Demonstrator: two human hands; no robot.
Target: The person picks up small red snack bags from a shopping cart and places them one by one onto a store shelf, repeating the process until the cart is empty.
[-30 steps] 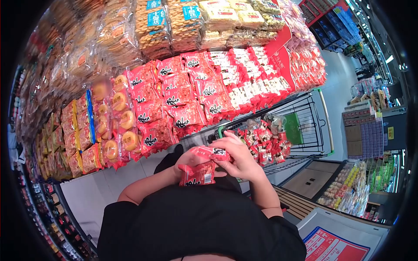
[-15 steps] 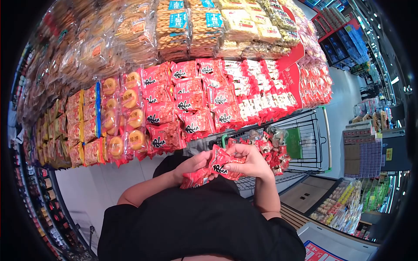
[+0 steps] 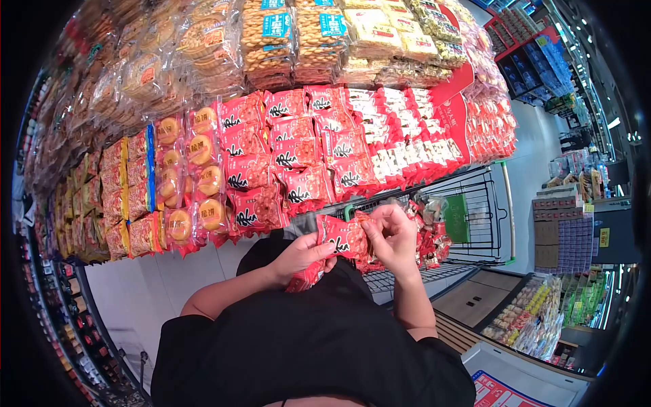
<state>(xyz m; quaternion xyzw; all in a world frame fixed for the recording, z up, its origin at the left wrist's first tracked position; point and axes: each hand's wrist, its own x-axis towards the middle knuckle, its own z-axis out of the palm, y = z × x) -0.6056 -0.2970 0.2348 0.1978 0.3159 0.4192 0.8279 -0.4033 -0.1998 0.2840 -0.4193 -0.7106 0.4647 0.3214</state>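
Two red snack packets with black lettering are close to my body. My left hand (image 3: 305, 256) is closed on them, its thumb over the left end of the upper red packet (image 3: 341, 237). Below that hand hangs the lower red packet (image 3: 308, 277), partly covered by my fingers. My right hand (image 3: 395, 239) pinches the right end of the upper packet between thumb and fingers. Behind the hands, rows of similar red packets (image 3: 295, 154) lie on the display.
A wire shopping cart (image 3: 485, 237) with red packets and a green panel (image 3: 457, 218) stands behind my right hand. Round yellow cakes in clear wrap (image 3: 179, 225) lie at the left of the display. A wooden-sided stand (image 3: 475, 298) is at the right.
The upper packet has turned and is held more level. My left thumb has come down onto it, and my right hand has moved up and right to its end.
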